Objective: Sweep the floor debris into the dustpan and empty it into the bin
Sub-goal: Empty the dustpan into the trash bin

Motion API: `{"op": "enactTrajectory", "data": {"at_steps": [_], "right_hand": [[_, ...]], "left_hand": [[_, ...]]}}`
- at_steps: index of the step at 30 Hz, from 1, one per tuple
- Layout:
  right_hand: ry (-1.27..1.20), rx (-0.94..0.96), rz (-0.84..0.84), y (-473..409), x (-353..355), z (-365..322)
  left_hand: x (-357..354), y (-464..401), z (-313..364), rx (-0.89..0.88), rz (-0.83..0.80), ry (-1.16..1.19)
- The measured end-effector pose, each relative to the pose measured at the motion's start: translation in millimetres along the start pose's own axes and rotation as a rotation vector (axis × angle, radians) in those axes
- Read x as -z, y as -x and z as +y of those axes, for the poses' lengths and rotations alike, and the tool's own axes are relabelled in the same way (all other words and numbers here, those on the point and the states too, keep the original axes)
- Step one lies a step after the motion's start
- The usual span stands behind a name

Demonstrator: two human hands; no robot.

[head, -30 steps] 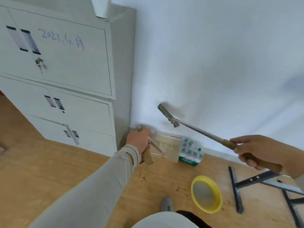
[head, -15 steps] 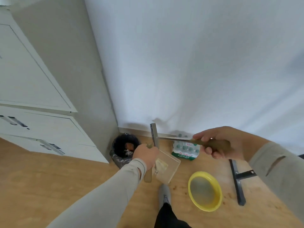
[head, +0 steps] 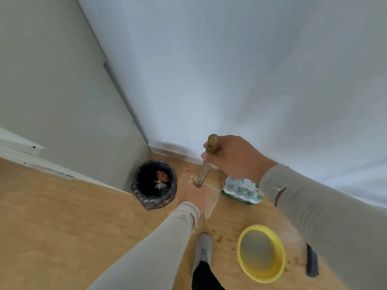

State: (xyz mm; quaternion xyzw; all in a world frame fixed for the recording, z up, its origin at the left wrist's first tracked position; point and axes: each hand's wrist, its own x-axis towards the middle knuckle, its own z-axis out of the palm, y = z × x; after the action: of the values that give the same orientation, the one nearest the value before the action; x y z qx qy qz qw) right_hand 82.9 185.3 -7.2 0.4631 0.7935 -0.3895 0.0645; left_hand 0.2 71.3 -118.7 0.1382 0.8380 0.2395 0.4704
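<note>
My left hand (head: 195,195) grips the handle of a clear plastic dustpan (head: 211,197), held low just right of the bin. The bin (head: 155,185) is small and round with a black liner, and orange and white scraps lie inside it. My right hand (head: 232,155) is closed around the brush's wooden handle (head: 212,143). The brush (head: 202,174) points nearly straight down, its head resting at the dustpan's far edge. Small brown debris specks (head: 219,238) dot the wooden floor near my shoe.
A grey cabinet (head: 62,101) stands left of the bin, in the corner against the white wall. A shrink-wrapped pack of bottles (head: 240,191) lies by the wall. A yellow round sieve (head: 261,253) and a dark metal bar (head: 312,262) lie on the floor at right. My shoe (head: 202,250) is below the dustpan.
The view has swung right and down, bringing the bin fully into sight. My right hand has turned the brush from level to nearly vertical, head down on the dustpan.
</note>
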Motion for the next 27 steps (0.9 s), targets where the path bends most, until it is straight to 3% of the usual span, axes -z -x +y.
{"op": "enactTrajectory", "data": {"at_steps": [2, 7, 12, 20, 24, 27], "right_hand": [[0.158, 0.086, 0.064, -13, 1, -2], [0.242, 0.148, 0.036, -38, 2, 1], [0.197, 0.156, 0.084, -58, 5, 9], [0.167, 0.128, 0.003, -72, 7, 6], [0.25, 0.209, -0.083, -74, 6, -4], [0.244, 0.258, -0.126, -73, -4, -1]], "left_hand": [[-7, -9, 8, 0.005, -0.002, 0.013], [-20, -30, 23, -0.004, -0.002, 0.005], [-29, -53, 24, -0.056, -0.02, -0.021], [-37, -71, 27, -0.117, -0.027, -0.086], [-41, -78, 23, -0.094, 0.01, -0.124], [-39, -78, 20, -0.189, 0.029, -0.285]]}}
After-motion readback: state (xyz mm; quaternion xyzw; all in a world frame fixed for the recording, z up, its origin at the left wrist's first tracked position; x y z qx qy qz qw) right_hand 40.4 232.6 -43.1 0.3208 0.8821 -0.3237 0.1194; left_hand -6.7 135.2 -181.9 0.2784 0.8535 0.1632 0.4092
